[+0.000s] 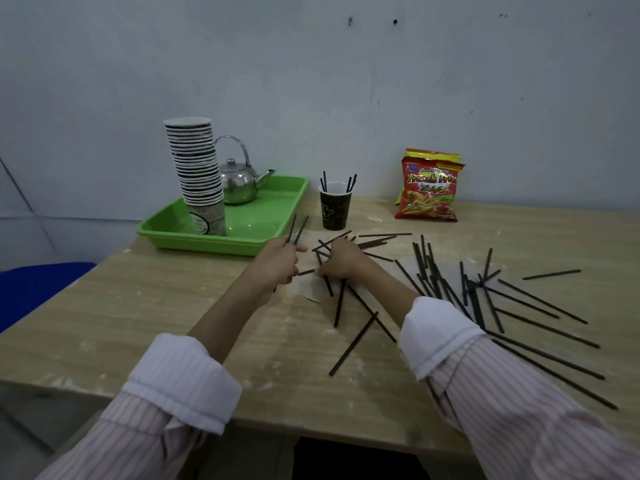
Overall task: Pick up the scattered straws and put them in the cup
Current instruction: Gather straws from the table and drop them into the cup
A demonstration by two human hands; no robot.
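1. Left hand (277, 263) grips two black straws (297, 230).
2. Right hand (341, 259) pinches one straw (306, 272) lying on the table (173, 306).
3. Scattered straws (547, 328) lie to the right; the paper cup (334, 211) stands far-centre.
4. The snack bag (429, 188) reads "French Fries 2000".

I see a pale blue-grey wall (311, 64), speckled with small dark marks, behind a light wood-grain table (156, 306); a blue seat (38, 289) sits left of it, grey floor (24, 431) below.

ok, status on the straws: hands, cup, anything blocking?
Left hand grips two straws; right hand down on the scattered straws, grip unclear. Cup upright, a few inside; most lie on table. Path to cup open.
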